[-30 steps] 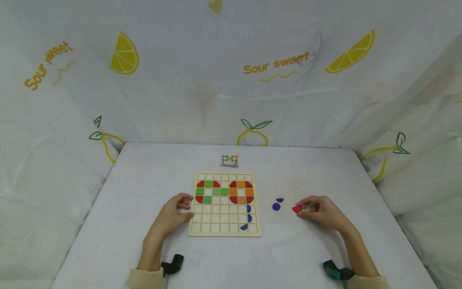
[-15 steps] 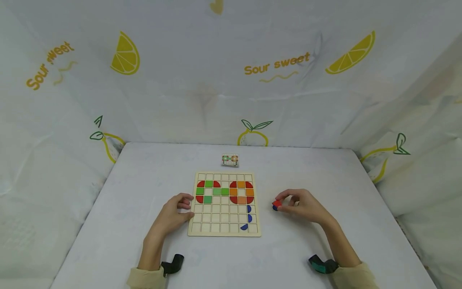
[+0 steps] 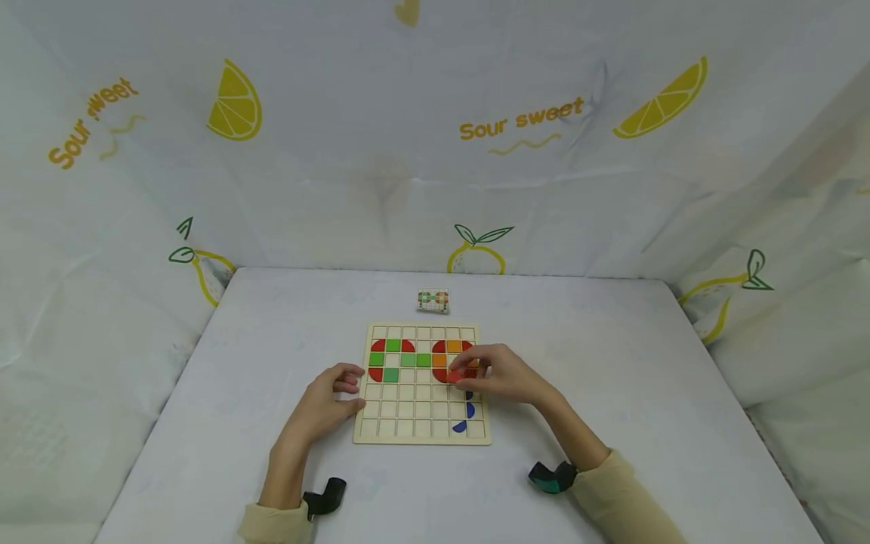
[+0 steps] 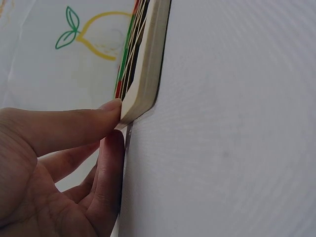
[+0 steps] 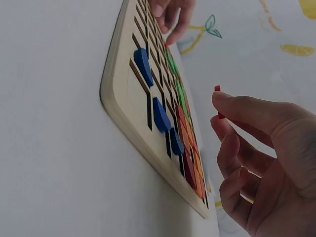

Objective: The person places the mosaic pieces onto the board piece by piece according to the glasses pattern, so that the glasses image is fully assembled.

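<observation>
My right hand (image 3: 503,374) pinches a small thin red piece (image 5: 220,112) between thumb and fingertips, held over the right side of the wooden grid board (image 3: 404,432). In the right wrist view the piece is seen edge-on, apart from the board. My left hand (image 3: 322,404) rests at the board's left edge, its thumb (image 4: 94,123) touching the side and its other fingers loosely bent. On the board lie red quarter-round pieces (image 3: 377,375), green squares (image 3: 424,361) and orange squares (image 3: 439,361) in two ring shapes. Blue half-round pieces (image 3: 470,410) lie along the right side.
A small pattern card (image 3: 433,300) lies behind the board, showing a similar coloured design. The white-covered table (image 3: 584,317) stretches to both sides. A white curtain with lemon prints (image 3: 340,166) hangs behind it. A black wrist camera (image 3: 552,477) sits on my right wrist.
My right hand has carried the red piece leftward, from right of the loose blue pieces to over the board. Its hand and arm now cover those blue pieces. The left hand has stayed put.
</observation>
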`<action>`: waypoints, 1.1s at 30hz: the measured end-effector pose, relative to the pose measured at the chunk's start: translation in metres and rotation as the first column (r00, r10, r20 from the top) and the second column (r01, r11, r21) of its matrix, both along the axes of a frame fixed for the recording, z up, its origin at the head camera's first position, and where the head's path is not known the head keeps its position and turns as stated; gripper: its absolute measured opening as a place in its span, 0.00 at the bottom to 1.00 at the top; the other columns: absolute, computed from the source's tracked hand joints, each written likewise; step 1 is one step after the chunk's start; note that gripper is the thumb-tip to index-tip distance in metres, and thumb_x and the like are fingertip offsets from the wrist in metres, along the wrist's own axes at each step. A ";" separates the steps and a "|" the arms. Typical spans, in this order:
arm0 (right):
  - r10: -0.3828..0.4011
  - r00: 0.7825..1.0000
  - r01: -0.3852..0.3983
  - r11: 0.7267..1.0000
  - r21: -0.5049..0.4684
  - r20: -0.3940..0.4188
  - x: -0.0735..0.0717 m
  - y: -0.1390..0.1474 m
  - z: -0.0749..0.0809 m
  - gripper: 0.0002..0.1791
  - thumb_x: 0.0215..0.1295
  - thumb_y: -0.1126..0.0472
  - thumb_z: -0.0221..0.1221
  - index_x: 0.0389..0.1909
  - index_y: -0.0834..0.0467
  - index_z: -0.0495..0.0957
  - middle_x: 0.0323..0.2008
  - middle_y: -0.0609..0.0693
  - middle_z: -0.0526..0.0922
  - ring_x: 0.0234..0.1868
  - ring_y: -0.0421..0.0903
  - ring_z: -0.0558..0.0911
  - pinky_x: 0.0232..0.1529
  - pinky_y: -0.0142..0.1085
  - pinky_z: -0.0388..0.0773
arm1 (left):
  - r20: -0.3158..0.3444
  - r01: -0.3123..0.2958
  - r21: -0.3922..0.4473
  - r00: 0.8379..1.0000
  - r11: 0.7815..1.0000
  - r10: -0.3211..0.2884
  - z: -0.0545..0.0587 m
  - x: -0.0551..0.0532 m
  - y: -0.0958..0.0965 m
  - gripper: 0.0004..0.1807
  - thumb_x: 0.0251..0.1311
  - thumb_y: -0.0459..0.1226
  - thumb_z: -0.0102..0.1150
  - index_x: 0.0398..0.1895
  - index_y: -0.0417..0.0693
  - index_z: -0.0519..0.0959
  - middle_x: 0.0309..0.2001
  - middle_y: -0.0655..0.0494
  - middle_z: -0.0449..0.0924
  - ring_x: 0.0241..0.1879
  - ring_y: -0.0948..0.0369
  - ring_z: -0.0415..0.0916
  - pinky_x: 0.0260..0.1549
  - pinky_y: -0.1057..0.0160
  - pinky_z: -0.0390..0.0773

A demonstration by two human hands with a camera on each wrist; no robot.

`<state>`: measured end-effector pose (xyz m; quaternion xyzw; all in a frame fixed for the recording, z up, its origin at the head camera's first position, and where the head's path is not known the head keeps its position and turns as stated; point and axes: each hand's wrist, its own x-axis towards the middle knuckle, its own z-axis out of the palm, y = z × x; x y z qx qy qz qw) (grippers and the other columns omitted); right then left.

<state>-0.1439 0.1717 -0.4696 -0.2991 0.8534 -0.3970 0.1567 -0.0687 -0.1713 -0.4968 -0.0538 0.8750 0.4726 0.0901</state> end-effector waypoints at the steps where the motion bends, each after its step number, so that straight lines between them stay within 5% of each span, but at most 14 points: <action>1: 0.011 1.000 -0.011 1.000 0.000 -0.008 -0.001 -0.006 -0.001 0.14 0.67 0.56 0.75 0.51 0.53 0.89 0.44 0.49 0.90 0.31 0.37 0.77 0.34 0.28 0.75 | 0.001 -0.001 0.001 1.000 1.000 0.001 0.000 0.000 0.000 0.26 0.59 0.28 0.75 0.62 0.43 0.82 0.51 0.48 0.82 0.52 0.56 0.81 0.49 0.58 0.81; 6: 0.042 0.996 -0.040 0.999 0.023 -0.073 -0.007 -0.033 -0.007 0.14 0.67 0.54 0.75 0.50 0.52 0.90 0.41 0.47 0.89 0.28 0.36 0.75 0.31 0.28 0.73 | 0.000 -0.004 0.001 1.000 1.000 0.004 0.000 0.000 0.000 0.26 0.59 0.27 0.75 0.61 0.43 0.82 0.51 0.47 0.82 0.52 0.56 0.81 0.50 0.58 0.80; 12: 0.051 0.991 -0.039 0.995 0.095 -0.120 -0.011 -0.061 -0.007 0.14 0.68 0.51 0.74 0.51 0.50 0.90 0.49 0.46 0.91 0.41 0.41 0.79 0.42 0.30 0.74 | 0.001 -0.007 0.003 1.000 1.000 0.007 0.000 -0.001 0.000 0.26 0.58 0.26 0.74 0.61 0.43 0.82 0.51 0.48 0.83 0.52 0.55 0.82 0.50 0.58 0.80; 16: 0.056 0.990 -0.037 0.989 0.145 -0.129 -0.013 -0.074 -0.009 0.12 0.69 0.52 0.74 0.50 0.50 0.90 0.44 0.44 0.91 0.40 0.42 0.78 0.41 0.31 0.72 | 0.001 -0.010 0.004 1.000 1.000 0.010 -0.001 -0.001 0.000 0.26 0.58 0.26 0.74 0.61 0.43 0.82 0.50 0.48 0.83 0.52 0.55 0.82 0.51 0.58 0.80; 22: 0.077 0.989 -0.051 0.978 0.204 -0.124 -0.016 -0.085 -0.012 0.10 0.69 0.56 0.73 0.49 0.50 0.91 0.39 0.42 0.89 0.39 0.41 0.79 0.40 0.30 0.73 | -0.001 -0.013 0.002 1.000 1.000 0.013 -0.002 -0.001 0.000 0.26 0.58 0.26 0.74 0.61 0.43 0.82 0.50 0.48 0.83 0.52 0.55 0.82 0.51 0.58 0.80; 33: 0.102 0.983 -0.066 0.972 0.226 -0.151 -0.017 -0.090 -0.009 0.10 0.71 0.60 0.70 0.50 0.50 0.92 0.49 0.46 0.91 0.48 0.43 0.85 0.49 0.37 0.81 | -0.003 -0.009 0.007 1.000 1.000 0.009 -0.001 -0.001 0.000 0.26 0.58 0.26 0.74 0.61 0.43 0.82 0.50 0.48 0.83 0.52 0.55 0.82 0.52 0.57 0.80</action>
